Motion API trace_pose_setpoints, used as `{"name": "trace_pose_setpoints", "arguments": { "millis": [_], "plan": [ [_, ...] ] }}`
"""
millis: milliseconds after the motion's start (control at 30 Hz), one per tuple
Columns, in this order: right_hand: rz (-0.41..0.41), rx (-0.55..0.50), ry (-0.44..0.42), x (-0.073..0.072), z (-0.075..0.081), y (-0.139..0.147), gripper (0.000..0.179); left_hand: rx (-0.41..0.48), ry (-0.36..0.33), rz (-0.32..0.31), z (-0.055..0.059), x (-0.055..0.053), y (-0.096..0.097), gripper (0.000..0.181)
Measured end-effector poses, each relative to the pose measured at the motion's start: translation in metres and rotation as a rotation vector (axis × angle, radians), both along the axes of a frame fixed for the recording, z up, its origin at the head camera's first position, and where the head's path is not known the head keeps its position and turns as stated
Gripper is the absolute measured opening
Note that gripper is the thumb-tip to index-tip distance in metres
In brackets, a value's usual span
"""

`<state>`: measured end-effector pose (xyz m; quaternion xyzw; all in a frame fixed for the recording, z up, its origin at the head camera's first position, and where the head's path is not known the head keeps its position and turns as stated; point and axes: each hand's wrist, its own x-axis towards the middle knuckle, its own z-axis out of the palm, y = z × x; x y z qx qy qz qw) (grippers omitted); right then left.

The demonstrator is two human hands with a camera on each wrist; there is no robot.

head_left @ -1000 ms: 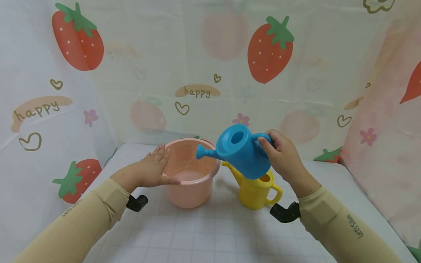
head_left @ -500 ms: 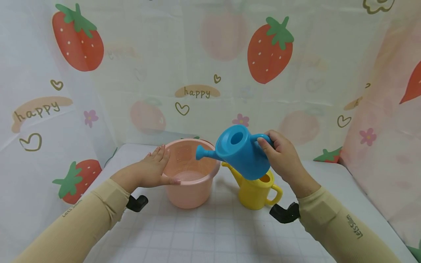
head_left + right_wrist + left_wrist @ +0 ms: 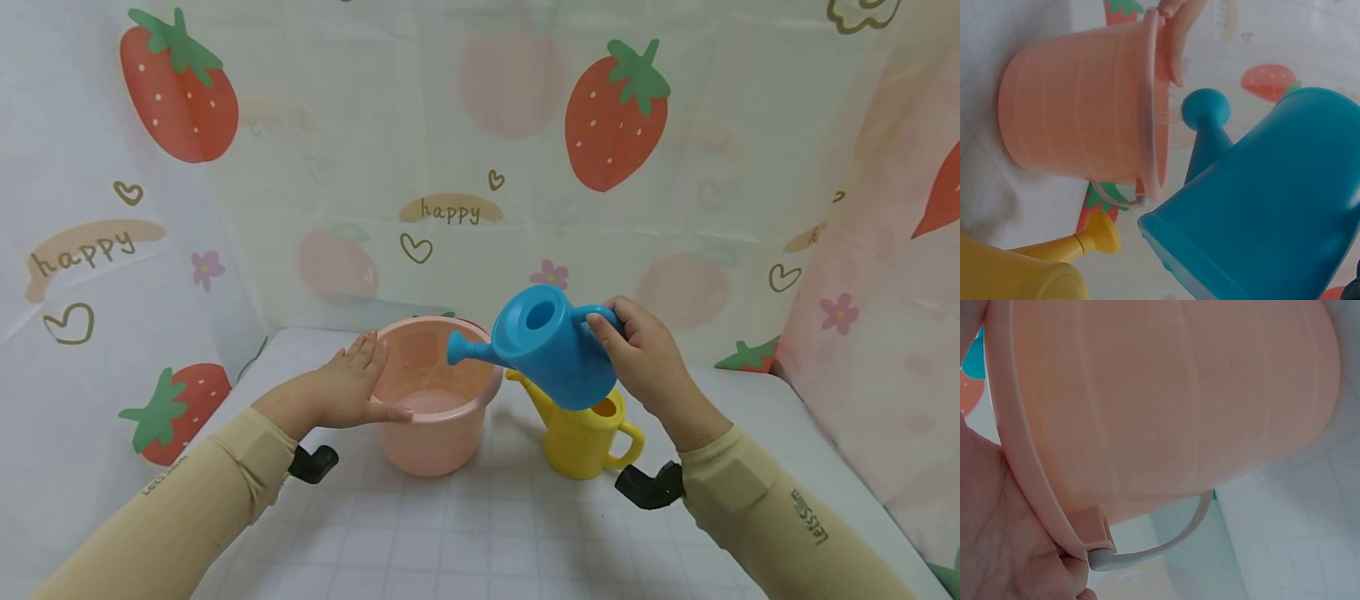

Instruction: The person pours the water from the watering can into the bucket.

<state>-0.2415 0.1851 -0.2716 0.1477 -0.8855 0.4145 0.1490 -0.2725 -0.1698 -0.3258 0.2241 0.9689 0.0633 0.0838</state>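
Note:
A pink bucket (image 3: 429,446) stands upright on the table, its grey bail handle (image 3: 1163,550) hanging on the far side in the left wrist view. Across the bucket's left rim rests my left hand (image 3: 333,387), fingers straight and thumb stretched along the near edge. My right hand (image 3: 651,360) grips the handle of a blue watering can (image 3: 562,367), fingers wrapped round it and thumb on top. The can is held in the air, tilted left, its spout (image 3: 1205,109) over the bucket's opening. Thin streaks of water show at the spout in the right wrist view.
A yellow watering can (image 3: 573,442) stands on the table right of the bucket, below the blue one, spout toward the bucket. White checked cloth (image 3: 450,542) covers the tabletop. Strawberry-printed curtains (image 3: 360,125) enclose the back and both sides.

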Motion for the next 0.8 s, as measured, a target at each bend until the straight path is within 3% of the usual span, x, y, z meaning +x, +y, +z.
{"name": "trace_pose_setpoints", "arguments": {
  "millis": [800],
  "plan": [
    [-0.003, 0.008, -0.007, 0.0004, 0.0028, -0.0011, 0.034, 0.004, 0.008, -0.001, 0.0, 0.0003, -0.0001, 0.12]
  ]
}}
